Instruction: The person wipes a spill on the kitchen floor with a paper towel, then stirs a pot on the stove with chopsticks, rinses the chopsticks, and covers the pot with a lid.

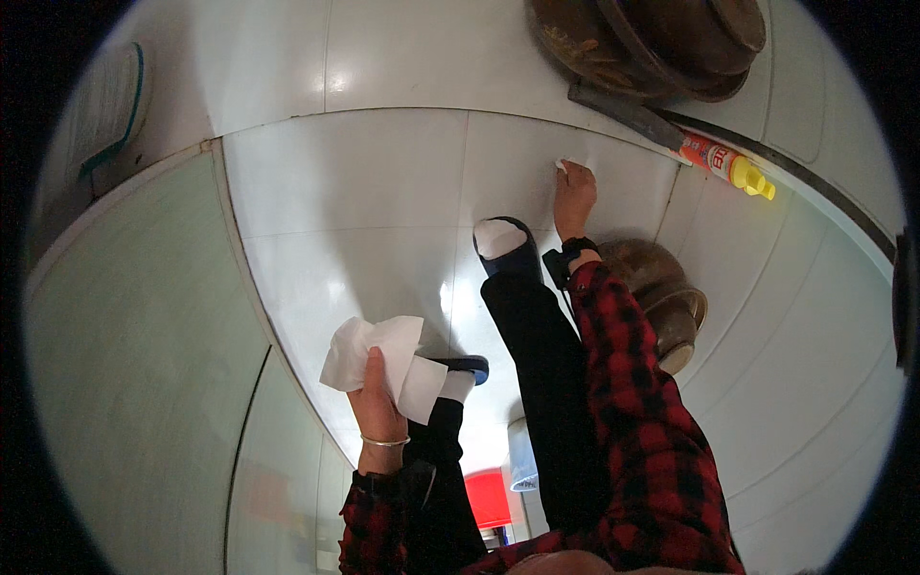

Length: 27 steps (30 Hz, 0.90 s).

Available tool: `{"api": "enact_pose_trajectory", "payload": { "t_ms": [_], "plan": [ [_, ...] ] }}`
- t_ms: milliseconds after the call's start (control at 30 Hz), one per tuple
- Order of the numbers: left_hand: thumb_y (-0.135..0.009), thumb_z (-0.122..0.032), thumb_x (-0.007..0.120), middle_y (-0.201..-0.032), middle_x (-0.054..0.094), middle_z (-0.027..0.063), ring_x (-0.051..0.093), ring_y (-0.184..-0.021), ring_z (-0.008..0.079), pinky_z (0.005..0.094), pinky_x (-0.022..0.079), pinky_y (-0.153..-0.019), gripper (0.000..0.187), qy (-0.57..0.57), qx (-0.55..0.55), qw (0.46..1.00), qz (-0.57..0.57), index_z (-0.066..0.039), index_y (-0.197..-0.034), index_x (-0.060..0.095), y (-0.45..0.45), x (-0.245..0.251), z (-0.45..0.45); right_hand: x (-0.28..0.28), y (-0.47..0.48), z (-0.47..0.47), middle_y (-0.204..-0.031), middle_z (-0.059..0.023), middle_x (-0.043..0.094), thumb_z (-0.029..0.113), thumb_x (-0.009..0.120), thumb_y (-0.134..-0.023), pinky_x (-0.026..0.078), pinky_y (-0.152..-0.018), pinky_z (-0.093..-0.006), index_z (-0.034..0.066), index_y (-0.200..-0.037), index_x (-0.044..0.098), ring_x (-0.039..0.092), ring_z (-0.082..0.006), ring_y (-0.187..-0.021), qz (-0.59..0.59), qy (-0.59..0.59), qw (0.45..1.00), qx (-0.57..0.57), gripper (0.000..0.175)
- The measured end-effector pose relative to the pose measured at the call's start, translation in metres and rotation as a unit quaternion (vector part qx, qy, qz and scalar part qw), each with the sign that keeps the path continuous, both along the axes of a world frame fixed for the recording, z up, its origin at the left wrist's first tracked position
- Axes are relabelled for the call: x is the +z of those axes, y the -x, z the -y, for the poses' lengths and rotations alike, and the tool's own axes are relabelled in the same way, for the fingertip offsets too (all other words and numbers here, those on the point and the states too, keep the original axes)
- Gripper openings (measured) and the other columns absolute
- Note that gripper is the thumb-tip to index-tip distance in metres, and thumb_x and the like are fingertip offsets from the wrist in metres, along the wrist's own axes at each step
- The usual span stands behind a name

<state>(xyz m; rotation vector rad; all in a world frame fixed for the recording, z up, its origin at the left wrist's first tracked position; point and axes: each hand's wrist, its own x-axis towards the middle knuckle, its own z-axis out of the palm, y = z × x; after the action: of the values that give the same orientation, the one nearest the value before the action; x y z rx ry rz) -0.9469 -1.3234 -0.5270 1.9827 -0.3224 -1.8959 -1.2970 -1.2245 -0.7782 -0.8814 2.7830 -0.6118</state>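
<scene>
White paper tissues (413, 366), loosely folded, are in my left hand (379, 406), with the thumb lying over them. My right hand (577, 195) reaches down to the white tiled floor (359, 172). A small bit of white tissue (561, 164) shows at its fingertips; the rest is hidden by the fingers. Whether that tissue touches the tile is hard to tell. A brown glazed jar (643, 269) stands beside my right forearm, partly covered by the plaid sleeve.
Larger brown pottery (647, 43) sits at the top right. Beside it are a dark flat bar (625, 115) and an orange bottle with a yellow cap (715, 158). Pale green cabinet doors (144, 309) line the left. A red object (489, 497) and a bluish plastic container (522, 456) lie behind my legs.
</scene>
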Motion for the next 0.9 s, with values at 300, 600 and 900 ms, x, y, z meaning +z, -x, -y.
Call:
{"api": "enact_pose_trajectory", "payload": {
  "t_ms": [300,600,900],
  "plan": [
    [-0.092,-0.014,0.057,-0.118,0.055,0.0105,0.056,-0.104,0.0222,0.0336,0.048,-0.088,0.043,0.038,0.010,0.999,-0.025,-0.001,-0.130,0.042,0.008,0.057,0.003,0.047,-0.136,0.107,-0.084,-0.0141,0.066,0.014,0.066,-0.074,0.049,-0.073,-0.0373,0.0065,-0.087,0.068,0.063,-0.0306,-0.078,0.302,0.022,0.952,-0.050,0.016],
    [-0.089,-0.015,0.061,-0.118,0.055,0.0114,0.055,-0.105,0.0239,0.0346,0.047,-0.091,0.049,0.033,0.024,0.998,-0.050,0.000,-0.131,0.041,0.003,0.193,0.018,0.234,-0.143,0.067,-0.088,-0.0044,0.065,0.014,0.071,-0.080,0.048,-0.070,-0.0274,-0.0008,-0.102,0.065,0.058,-0.0128,-0.079,0.554,0.083,0.804,-0.197,0.027],
    [-0.087,-0.018,0.063,-0.112,0.061,0.0132,0.059,-0.099,0.0211,0.0327,0.049,-0.084,0.044,0.026,0.002,0.999,-0.021,0.005,-0.123,0.051,-0.061,0.278,-0.068,0.343,-0.079,0.002,-0.102,-0.0050,0.060,0.021,0.066,-0.086,0.043,-0.067,-0.0303,0.0013,-0.116,0.056,0.054,-0.0134,-0.084,0.604,-0.014,0.789,-0.109,0.037]
  ]
}}
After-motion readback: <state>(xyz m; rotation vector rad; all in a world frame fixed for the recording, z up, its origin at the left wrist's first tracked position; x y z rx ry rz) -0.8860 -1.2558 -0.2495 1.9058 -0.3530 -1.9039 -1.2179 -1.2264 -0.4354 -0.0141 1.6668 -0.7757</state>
